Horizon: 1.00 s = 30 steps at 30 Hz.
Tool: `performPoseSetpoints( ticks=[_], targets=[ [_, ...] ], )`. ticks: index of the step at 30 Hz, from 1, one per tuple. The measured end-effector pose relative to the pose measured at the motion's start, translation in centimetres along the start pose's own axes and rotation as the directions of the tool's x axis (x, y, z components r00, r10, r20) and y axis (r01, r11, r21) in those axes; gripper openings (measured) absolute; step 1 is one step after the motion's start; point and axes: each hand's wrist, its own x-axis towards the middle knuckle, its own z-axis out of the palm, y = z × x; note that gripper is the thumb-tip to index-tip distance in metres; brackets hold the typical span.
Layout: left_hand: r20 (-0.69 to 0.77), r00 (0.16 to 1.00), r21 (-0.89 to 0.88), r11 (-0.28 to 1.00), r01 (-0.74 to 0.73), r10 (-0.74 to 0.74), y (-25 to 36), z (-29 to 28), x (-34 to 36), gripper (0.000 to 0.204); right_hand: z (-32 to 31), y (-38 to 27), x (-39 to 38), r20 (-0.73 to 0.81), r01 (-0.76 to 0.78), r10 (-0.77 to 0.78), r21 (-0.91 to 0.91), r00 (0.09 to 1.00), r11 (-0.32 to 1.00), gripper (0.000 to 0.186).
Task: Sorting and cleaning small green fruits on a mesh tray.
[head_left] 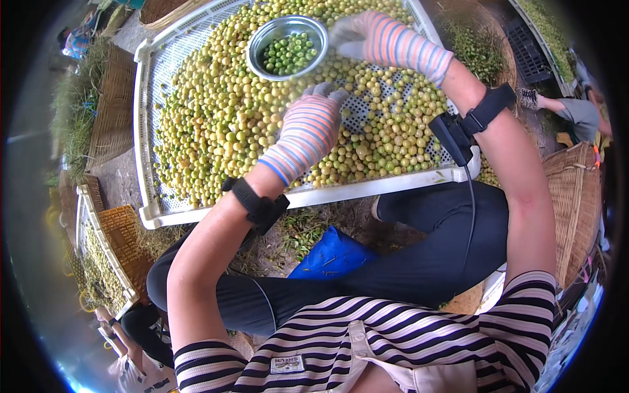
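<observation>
A wide white perforated tray (145, 164) in front of me holds a thick layer of small round yellow-green fruits (223, 124). On the fruits at its far side rests a metal bowl (253, 65), partly filled with greener fruits (288, 56). My left hand (311, 124), in a striped glove with grey fingers, is low over the fruits just below the bowl. Its fingers are bent together, and anything in them is hidden. My right hand (393, 44), gloved alike, is beside the bowl's right rim; its fingers are blurred, and whether they touch the bowl is unclear.
Woven baskets (114, 108) with green stems stand at the left, and another basket (570, 209) at the right. A black crate (527, 49) is at the far right. Something blue (334, 252) lies between my legs. Other people are at both edges.
</observation>
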Motion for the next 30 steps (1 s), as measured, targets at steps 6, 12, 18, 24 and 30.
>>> performPoseSetpoints(
  ticks=[6,12,18,24,30],
  targets=[
    [-0.008,0.999,0.15,0.987,0.05,-0.049,0.4,2.7,3.2,0.059,0.0,3.3,-6.1,0.264,-0.199,0.327,-0.415,0.907,0.888,0.023],
    [0.248,0.969,-0.062,0.998,0.009,0.006,6.7,3.4,-0.9,0.064,-2.8,3.1,-7.1,0.512,-0.262,0.471,-0.427,0.718,0.865,0.023],
    [0.397,0.908,-0.038,0.991,-0.126,0.131,10.6,1.9,-5.0,0.063,0.4,5.4,-4.3,-0.104,-0.075,0.023,-0.533,0.994,0.843,0.033],
    [0.25,0.958,-0.134,0.985,-0.107,0.138,8.5,1.3,-6.9,0.048,-1.3,3.8,-3.8,0.162,-0.249,0.509,-0.724,0.845,0.643,0.027],
    [0.027,0.999,-0.269,0.962,-0.038,0.047,6.2,1.5,-7.5,0.035,0.1,3.4,-5.4,0.094,-0.188,0.325,-0.655,0.941,0.732,0.011]
  ],
)
